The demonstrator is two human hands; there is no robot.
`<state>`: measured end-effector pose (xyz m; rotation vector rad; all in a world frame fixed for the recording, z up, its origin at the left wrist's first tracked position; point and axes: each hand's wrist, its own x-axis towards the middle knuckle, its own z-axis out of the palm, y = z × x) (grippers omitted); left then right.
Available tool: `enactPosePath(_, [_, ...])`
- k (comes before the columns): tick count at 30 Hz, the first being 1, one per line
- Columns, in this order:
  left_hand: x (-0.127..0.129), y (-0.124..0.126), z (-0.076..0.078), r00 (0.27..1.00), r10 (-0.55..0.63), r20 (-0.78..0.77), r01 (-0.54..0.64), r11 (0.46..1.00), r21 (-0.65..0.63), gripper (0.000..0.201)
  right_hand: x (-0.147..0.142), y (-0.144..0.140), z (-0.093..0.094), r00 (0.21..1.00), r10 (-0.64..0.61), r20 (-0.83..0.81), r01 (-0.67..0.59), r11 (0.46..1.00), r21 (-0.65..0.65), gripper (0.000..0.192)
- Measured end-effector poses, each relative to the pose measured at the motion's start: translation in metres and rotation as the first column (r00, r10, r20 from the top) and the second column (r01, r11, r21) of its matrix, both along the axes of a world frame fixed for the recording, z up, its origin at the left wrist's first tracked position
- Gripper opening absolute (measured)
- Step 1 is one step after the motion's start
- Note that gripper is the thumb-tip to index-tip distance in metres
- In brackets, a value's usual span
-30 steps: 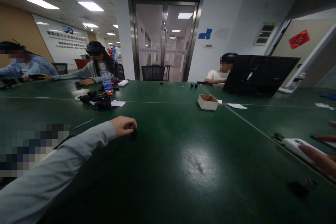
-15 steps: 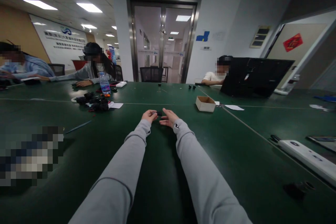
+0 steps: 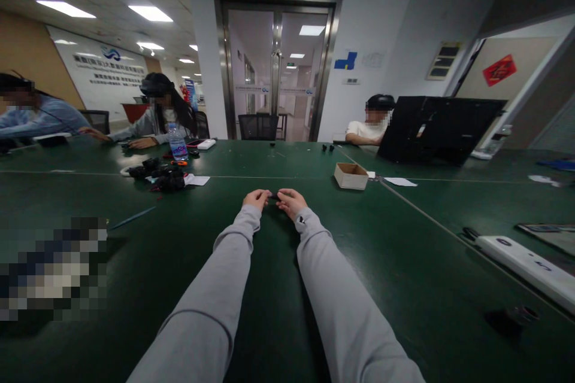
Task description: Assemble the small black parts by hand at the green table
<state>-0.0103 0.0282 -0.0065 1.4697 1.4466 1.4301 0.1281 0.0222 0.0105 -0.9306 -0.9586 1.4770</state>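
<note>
Both my hands meet above the green table (image 3: 278, 275), out in front of me at the middle of the view. Between their fingertips is a small black object (image 3: 273, 195), too small and too covered to name. My left hand (image 3: 256, 198) pinches its left end with thumb and forefinger. On the other side, my right hand (image 3: 291, 201) has its thumb and fingers closed on the right end. Most of the object is hidden by the fingers.
An open cardboard box (image 3: 351, 177) stands beyond my right hand. Black parts (image 3: 164, 176) lie in a heap at left, near a water bottle (image 3: 178, 142). A white power strip (image 3: 525, 266) and a dark cylindrical piece (image 3: 516, 316) lie at right. Other people sit across the table.
My right hand has moved in to the left, and its spread fingers have closed on the black object's right end. My left hand keeps its pinch.
</note>
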Motion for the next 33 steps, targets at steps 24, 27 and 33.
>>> enactPosePath(24, [-0.0070, 0.0037, -0.0031, 0.999, 0.012, -0.048, -0.013, 1.000, -0.006, 0.032, 0.0039, -0.0049, 0.0019, 0.992, 0.080, -0.101, -0.078, 0.997, 0.027, 0.021])
enactPosePath(27, [-0.0071, 0.0037, -0.0036, 0.997, 0.021, -0.079, -0.022, 1.000, -0.007, 0.033, 0.0035, -0.0032, 0.0005, 0.991, 0.077, -0.106, -0.075, 0.997, 0.028, 0.021])
enactPosePath(33, [-0.0073, 0.0023, -0.0023, 0.994, 0.028, -0.103, -0.031, 0.999, -0.024, 0.035, 0.0029, -0.0032, -0.0001, 0.991, 0.082, -0.101, -0.078, 0.996, 0.043, 0.021])
